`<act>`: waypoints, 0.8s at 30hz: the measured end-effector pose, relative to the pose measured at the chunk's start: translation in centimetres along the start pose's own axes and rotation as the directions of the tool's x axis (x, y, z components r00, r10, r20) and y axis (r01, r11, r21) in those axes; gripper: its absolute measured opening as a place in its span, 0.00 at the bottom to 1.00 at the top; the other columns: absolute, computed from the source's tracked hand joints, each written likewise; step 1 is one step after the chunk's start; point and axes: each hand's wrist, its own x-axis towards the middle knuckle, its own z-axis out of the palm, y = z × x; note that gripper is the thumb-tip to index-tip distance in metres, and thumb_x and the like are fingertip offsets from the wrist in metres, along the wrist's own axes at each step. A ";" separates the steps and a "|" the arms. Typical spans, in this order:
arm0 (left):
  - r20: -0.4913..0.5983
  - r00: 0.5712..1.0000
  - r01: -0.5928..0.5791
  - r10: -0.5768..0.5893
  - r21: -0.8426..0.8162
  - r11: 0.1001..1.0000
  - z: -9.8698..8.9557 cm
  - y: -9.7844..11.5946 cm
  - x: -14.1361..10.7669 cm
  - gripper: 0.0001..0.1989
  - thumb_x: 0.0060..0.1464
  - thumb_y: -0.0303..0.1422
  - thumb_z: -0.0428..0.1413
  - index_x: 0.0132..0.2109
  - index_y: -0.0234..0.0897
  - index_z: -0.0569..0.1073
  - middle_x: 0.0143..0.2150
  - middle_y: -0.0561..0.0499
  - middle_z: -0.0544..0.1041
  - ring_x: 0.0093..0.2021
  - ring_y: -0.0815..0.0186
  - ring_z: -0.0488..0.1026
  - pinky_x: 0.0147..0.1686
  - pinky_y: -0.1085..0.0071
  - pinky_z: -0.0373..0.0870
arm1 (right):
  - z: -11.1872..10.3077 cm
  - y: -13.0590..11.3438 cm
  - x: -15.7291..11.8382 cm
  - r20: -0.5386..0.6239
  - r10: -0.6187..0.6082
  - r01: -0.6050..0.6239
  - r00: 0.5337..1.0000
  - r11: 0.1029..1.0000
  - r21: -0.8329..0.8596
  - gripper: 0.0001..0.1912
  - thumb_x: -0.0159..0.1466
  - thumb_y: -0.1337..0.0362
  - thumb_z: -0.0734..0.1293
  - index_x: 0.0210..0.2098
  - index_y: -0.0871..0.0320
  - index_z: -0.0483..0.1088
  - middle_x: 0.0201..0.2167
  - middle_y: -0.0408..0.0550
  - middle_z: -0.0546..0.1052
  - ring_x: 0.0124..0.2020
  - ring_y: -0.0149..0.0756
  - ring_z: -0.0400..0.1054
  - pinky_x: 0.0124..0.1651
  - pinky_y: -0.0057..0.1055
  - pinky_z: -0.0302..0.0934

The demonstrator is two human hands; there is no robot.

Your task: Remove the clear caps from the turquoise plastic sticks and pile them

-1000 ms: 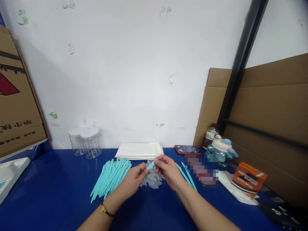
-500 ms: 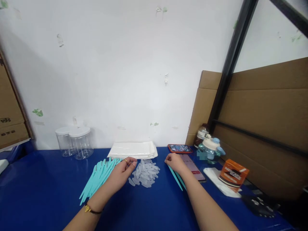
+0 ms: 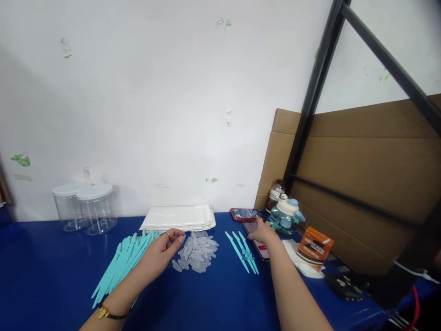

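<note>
My left hand (image 3: 164,248) is closed in a pinch at the left edge of a pile of small translucent plastic caps (image 3: 198,253), with what looks like one cap at the fingertips. Beneath and left of this hand lies a fanned heap of turquoise eyebrow razors (image 3: 119,262). My right hand (image 3: 263,232) reaches over a phone (image 3: 261,246) with a lit screen, thumb and fingers apart, holding nothing I can see. Three turquoise razors (image 3: 237,250) lie side by side between the cap pile and that phone.
White plastic bags (image 3: 177,217) lie stacked against the wall. Two clear jars (image 3: 98,214) with white lids stand at left. At right are an orange-edged phone (image 3: 246,214), a brown bottle (image 3: 274,195), a teal water bottle (image 3: 285,218), an orange box (image 3: 315,248) and a black object (image 3: 344,287).
My right hand has let go of a razor and moved right over the phone; three razors now show in a row. My left hand stays pinched by the caps. The view has turned rightward.
</note>
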 end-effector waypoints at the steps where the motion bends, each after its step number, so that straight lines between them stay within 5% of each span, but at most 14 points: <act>1: -0.001 1.000 -0.002 0.002 -0.003 1.000 0.0 -0.1 0.0 0.21 0.50 0.48 0.45 0.43 0.37 0.67 0.28 0.54 0.66 0.25 0.70 0.64 0.26 0.74 0.61 | 0.2 -0.1 0.0 -0.001 -0.006 0.006 1.000 1.000 0.000 0.42 0.41 0.56 0.70 0.54 0.56 0.56 0.52 0.60 0.61 0.51 0.56 0.59 0.41 0.40 0.57; 11: 0.007 1.000 -0.008 0.008 0.009 1.000 -0.1 -0.2 0.0 0.22 0.51 0.49 0.46 0.44 0.37 0.66 0.28 0.55 0.65 0.25 0.70 0.63 0.25 0.75 0.60 | -1.0 -0.1 -0.5 -0.031 0.043 -0.044 0.999 0.999 -0.022 0.41 0.42 0.61 0.69 0.55 0.55 0.54 0.52 0.59 0.59 0.52 0.56 0.57 0.42 0.44 0.55; 14: -0.035 0.999 0.005 -0.003 0.079 0.997 -1.4 -0.2 0.0 0.22 0.52 0.49 0.44 0.45 0.38 0.66 0.29 0.55 0.66 0.25 0.70 0.64 0.25 0.75 0.59 | -0.8 -1.7 -1.7 -0.107 -0.146 0.148 0.984 0.989 0.010 0.34 0.47 0.58 0.67 0.53 0.54 0.57 0.49 0.56 0.61 0.51 0.52 0.57 0.45 0.42 0.54; 17: -0.145 0.989 0.074 -0.037 0.259 0.963 -3.7 -1.1 0.1 0.20 0.52 0.47 0.44 0.44 0.39 0.67 0.32 0.53 0.70 0.26 0.68 0.66 0.26 0.74 0.59 | 0.3 -3.9 -3.2 -0.044 -0.397 0.399 0.917 0.915 0.058 0.25 0.49 0.57 0.66 0.46 0.53 0.63 0.44 0.51 0.63 0.46 0.47 0.59 0.44 0.36 0.53; 20: -0.223 0.966 0.218 -0.127 0.450 0.866 -5.2 -2.4 0.0 0.16 0.49 0.43 0.48 0.40 0.39 0.69 0.32 0.51 0.73 0.30 0.65 0.69 0.27 0.73 0.58 | 1.7 -5.3 -4.3 0.052 -0.461 0.461 0.886 0.887 0.017 0.19 0.47 0.63 0.66 0.40 0.51 0.65 0.40 0.48 0.64 0.43 0.46 0.59 0.41 0.34 0.52; 24: -0.173 0.961 0.276 -0.215 0.597 0.753 -4.4 -3.5 0.0 0.10 0.45 0.39 0.52 0.36 0.41 0.70 0.31 0.51 0.74 0.33 0.63 0.70 0.27 0.73 0.56 | 2.6 -5.6 -4.3 0.077 -0.488 0.491 0.869 0.871 -0.029 0.16 0.48 0.73 0.62 0.37 0.53 0.65 0.37 0.48 0.64 0.40 0.42 0.60 0.38 0.31 0.50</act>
